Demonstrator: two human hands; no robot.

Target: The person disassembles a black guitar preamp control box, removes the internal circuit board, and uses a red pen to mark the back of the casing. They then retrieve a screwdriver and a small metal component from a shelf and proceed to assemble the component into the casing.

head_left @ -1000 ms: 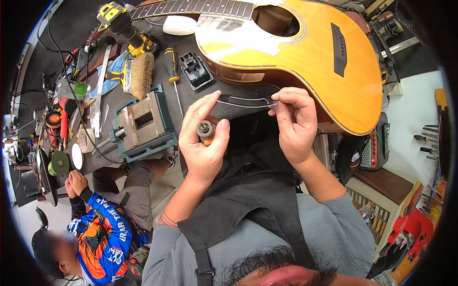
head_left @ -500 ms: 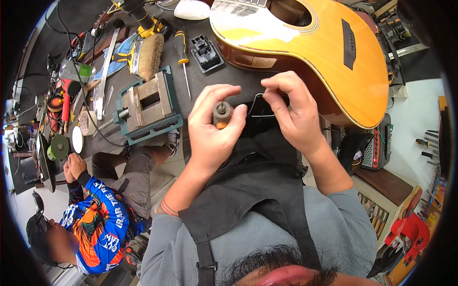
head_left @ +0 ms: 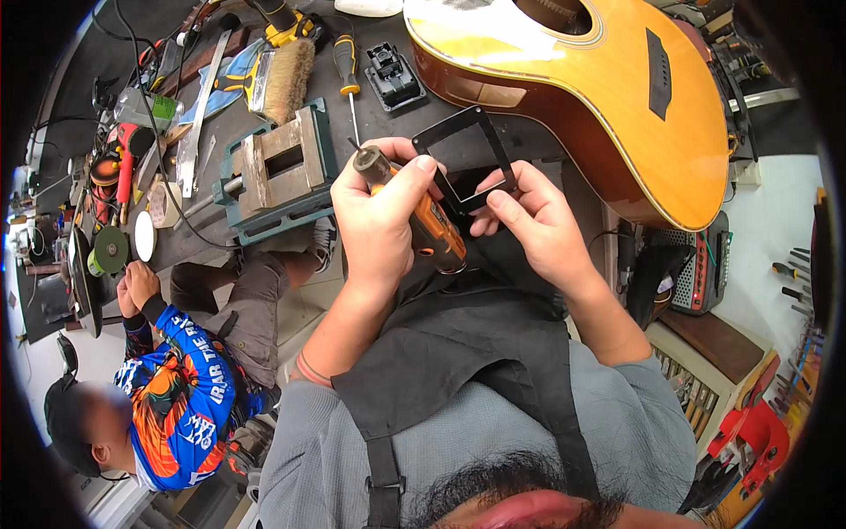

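Note:
In my left hand is a slim orange-and-grey handheld rotary tool, its collar and thin bit pointing up and away to the left. My right hand pinches the near right corner of a thin black rectangular frame. The frame is tilted up, with its large opening facing me. Its left edge comes close to my left fingertips; whether they touch it I cannot tell. Behind it on the bench lies an acoustic guitar with a glossy amber top, and left of that a small black plastic housing.
A teal vise with wooden jaws sits left of my hands. Beyond it lie a screwdriver, a wide brush and a metal ruler. A cable crosses the bench. Another person sits at the left, hands near a green disc.
The frame, edge-on before, has turned its opening toward me. The rotary tool has swung so its body shows and its tip points up left. My hands have moved slightly nearer me.

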